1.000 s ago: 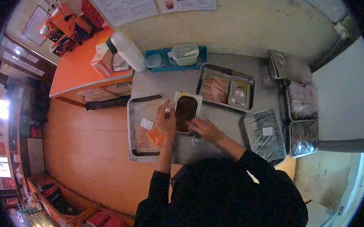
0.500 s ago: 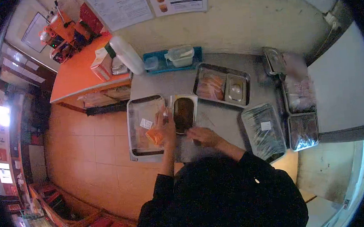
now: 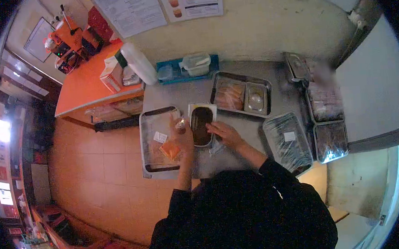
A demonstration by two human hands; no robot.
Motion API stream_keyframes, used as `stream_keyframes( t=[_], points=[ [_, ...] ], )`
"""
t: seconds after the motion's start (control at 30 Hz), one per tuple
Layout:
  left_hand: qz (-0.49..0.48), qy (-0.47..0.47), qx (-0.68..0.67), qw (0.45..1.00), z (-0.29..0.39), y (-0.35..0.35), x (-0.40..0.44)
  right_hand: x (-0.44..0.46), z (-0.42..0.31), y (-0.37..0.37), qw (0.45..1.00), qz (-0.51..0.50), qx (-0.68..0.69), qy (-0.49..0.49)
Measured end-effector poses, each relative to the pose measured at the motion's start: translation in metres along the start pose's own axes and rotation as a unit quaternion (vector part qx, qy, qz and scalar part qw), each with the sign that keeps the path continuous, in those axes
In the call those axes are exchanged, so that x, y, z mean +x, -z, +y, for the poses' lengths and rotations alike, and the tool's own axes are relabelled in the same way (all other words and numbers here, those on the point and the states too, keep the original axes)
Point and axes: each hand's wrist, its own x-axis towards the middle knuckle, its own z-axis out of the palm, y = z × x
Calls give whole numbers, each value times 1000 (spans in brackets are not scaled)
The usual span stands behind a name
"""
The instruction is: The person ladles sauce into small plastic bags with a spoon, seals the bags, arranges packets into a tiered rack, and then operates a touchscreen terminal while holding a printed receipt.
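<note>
A deep metal container (image 3: 203, 126) with dark brown contents stands on the steel counter. My left hand (image 3: 181, 134) is at its left side, over the edge of a large tray (image 3: 147, 151); something small and shiny shows at its fingers, too small to name. My right hand (image 3: 224, 133) reaches to the container's right rim, fingers pressed together; what they hold, if anything, is hidden. In the large tray lie a clear wrap, a white label (image 3: 160, 137) and an orange packet (image 3: 170, 149), close to my left hand.
Behind stands a tray (image 3: 241, 94) with wrapped food and a lidded metal box (image 3: 256, 97). A film-covered tray (image 3: 288, 143) is at the right, more trays (image 3: 325, 102) beyond it. A blue tray (image 3: 189, 74) with plastic tubs sits by the wall.
My right hand has moved from the container's front right corner up to its right rim. My left hand has stayed beside the container. The view has shifted slightly.
</note>
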Motion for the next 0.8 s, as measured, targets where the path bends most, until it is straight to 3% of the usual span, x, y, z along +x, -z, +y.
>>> stream_keyframes(
  t=[0.07,0.13,0.23,0.33,0.37,0.43,0.5,0.57,0.67,0.73,0.8],
  points=[
    [1,-33,-31,999,-6,-4,3,-21,8,-20,999,-35,-25,23],
    [16,-76,35,996,-1,-1,1,-35,9,-29,995,-76,-47,50],
    [5,-56,41,998,-7,1,2,-33,-5,-16,994,-97,18,50],
    [6,-39,-1,999,6,-2,-3,-13,-5,1,1000,-5,-15,-25],
    [4,-42,-3,999,3,-4,-2,-18,5,-9,998,-33,-49,8],
    [12,-135,52,989,-8,-7,1,-25,5,-16,993,-59,-88,44],
    [7,-109,53,993,-5,-7,-1,-35,-10,-22,990,-135,-22,46],
    [-1,-78,59,995,1,-5,-7,-32,-5,-19,993,-82,1,90],
    [-15,-49,13,999,4,-7,-9,-13,3,-6,998,-24,-43,39],
    [-17,-91,21,996,4,-10,-8,-13,19,-17,990,-114,-77,-2],
    [-14,-108,12,994,4,-12,-9,-23,0,-12,987,-131,-78,44]
  ],
)
